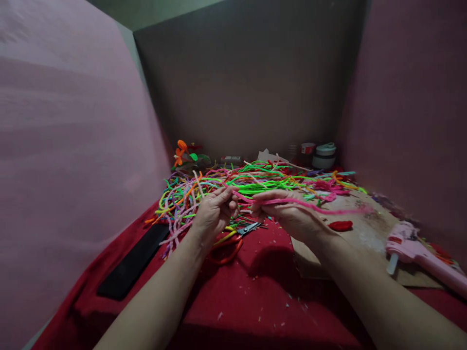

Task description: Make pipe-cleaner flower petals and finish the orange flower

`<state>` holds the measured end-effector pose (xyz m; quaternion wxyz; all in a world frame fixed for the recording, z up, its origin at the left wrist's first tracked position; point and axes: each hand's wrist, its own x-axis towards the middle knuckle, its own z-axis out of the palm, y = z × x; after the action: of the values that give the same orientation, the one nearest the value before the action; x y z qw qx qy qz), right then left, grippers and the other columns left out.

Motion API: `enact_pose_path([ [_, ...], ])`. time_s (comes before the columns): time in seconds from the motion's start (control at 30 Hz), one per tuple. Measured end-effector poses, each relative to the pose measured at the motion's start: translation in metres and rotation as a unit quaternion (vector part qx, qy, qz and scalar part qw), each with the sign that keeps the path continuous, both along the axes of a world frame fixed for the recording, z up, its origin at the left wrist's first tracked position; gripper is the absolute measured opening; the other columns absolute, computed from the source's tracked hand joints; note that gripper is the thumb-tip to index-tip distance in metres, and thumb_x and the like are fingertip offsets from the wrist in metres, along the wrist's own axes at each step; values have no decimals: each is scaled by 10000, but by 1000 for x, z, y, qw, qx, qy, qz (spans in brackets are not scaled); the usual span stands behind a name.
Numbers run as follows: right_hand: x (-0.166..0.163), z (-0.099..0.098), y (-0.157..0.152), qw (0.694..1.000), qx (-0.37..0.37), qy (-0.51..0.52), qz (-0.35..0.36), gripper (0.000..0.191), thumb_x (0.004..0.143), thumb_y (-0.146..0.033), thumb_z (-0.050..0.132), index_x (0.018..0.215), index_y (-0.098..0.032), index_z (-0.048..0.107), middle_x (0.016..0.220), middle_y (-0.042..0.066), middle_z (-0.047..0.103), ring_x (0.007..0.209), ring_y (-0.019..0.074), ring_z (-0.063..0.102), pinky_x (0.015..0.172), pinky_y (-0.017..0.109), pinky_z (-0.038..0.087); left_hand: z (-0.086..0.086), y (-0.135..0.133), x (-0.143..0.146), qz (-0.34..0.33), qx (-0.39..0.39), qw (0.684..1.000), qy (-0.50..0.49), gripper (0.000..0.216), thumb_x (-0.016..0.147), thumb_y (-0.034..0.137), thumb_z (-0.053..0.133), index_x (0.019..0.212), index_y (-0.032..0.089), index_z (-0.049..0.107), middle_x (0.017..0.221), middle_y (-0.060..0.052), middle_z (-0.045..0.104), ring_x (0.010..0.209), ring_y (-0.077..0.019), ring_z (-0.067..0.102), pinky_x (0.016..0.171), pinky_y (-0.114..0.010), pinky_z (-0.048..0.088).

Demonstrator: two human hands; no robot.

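My left hand (215, 211) and my right hand (288, 211) are held together above a red cloth, both pinched on one pink pipe cleaner (321, 208). The stem runs from my left fingers past the right hand and trails off to the right, blurred at its end. Just beyond the hands lies a big heap of pipe cleaners (251, 182) in green, pink, orange and purple. Red-handled scissors (233, 240) lie on the cloth right under my hands.
A pink glue gun (419, 253) lies on a cardboard sheet (368, 228) at the right, near a small red piece (340, 225). A black flat bar (134, 262) lies at the left. Orange pipe-cleaner flowers (182, 153) and small jars (323, 155) stand at the back. Walls enclose three sides.
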<state>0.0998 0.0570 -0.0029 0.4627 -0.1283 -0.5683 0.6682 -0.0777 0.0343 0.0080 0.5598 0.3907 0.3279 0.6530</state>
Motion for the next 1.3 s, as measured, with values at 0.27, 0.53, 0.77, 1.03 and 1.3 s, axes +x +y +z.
enact_pose_path([
  [0.27, -2, -9, 3, 984, -135, -71, 88, 212, 695, -311, 651, 751, -112, 607, 573, 45, 638, 429, 116, 567, 397, 212, 430, -5, -9, 17, -70, -54, 991, 98, 191, 660, 231, 691, 793, 120, 611, 553, 27, 545, 421, -36, 465, 417, -154, 364],
  [0.53, -8, -10, -1, 990, -99, -103, 0, 150, 622, -243, 661, 613, -118, 578, 429, -13, 555, 310, 53, 422, 317, 168, 295, -16, -5, 26, -56, -68, 992, 88, 182, 665, 257, 661, 700, 128, 537, 537, 46, 480, 379, -22, 359, 397, -166, 315],
  [0.77, -3, -13, 9, 986, -137, -77, -57, 112, 586, -217, 636, 633, -121, 600, 431, -22, 557, 303, 66, 429, 292, 176, 296, 14, -21, -1, -48, -43, 891, 450, 153, 713, 305, 565, 708, 156, 535, 566, 23, 486, 480, -87, 433, 474, -203, 326],
  [1.03, 0, -19, 19, 983, -165, -30, -72, 155, 574, -192, 622, 706, -109, 624, 466, -19, 574, 339, 76, 470, 282, 170, 312, -21, -41, -22, -31, 71, 532, 843, 138, 755, 157, 389, 825, 188, 504, 771, -51, 558, 657, -161, 468, 576, -268, 298],
  [1.3, 5, -7, 18, 983, -116, 26, -140, 141, 588, -225, 631, 690, -130, 605, 432, -29, 562, 307, 65, 426, 302, 179, 297, -9, -34, -34, 1, 86, 551, 830, 88, 782, 276, 390, 733, 204, 376, 663, 13, 481, 559, -119, 379, 525, -239, 261],
])
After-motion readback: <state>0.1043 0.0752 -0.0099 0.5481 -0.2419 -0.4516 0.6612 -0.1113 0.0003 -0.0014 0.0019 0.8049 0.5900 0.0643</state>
